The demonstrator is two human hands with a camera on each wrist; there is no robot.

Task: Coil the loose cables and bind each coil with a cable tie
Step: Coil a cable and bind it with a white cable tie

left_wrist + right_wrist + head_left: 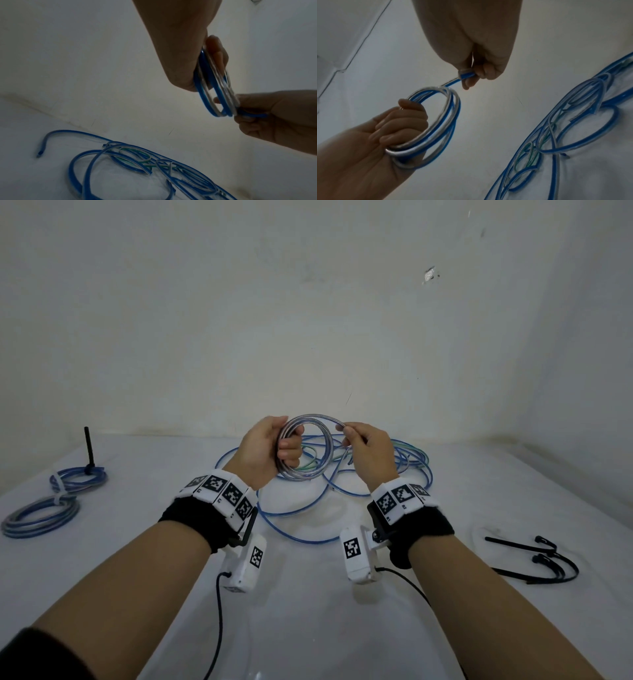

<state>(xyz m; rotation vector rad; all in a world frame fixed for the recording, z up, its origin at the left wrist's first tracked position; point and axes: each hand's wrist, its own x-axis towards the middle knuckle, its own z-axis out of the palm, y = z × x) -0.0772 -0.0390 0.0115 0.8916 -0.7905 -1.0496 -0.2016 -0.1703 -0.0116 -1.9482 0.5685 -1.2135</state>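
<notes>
Coil of blue-and-clear cable hung above the table; left hand fingers wrapped its nine-o'clock side, right hand pinched its two-o'clock end.

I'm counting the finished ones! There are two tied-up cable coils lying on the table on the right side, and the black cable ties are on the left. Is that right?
Not quite: the sides are swapped. In the head view, the two tied-up coils lie on the table at the left, and the loose black cable ties lie at the right. Two finished coils is correct.
</notes>
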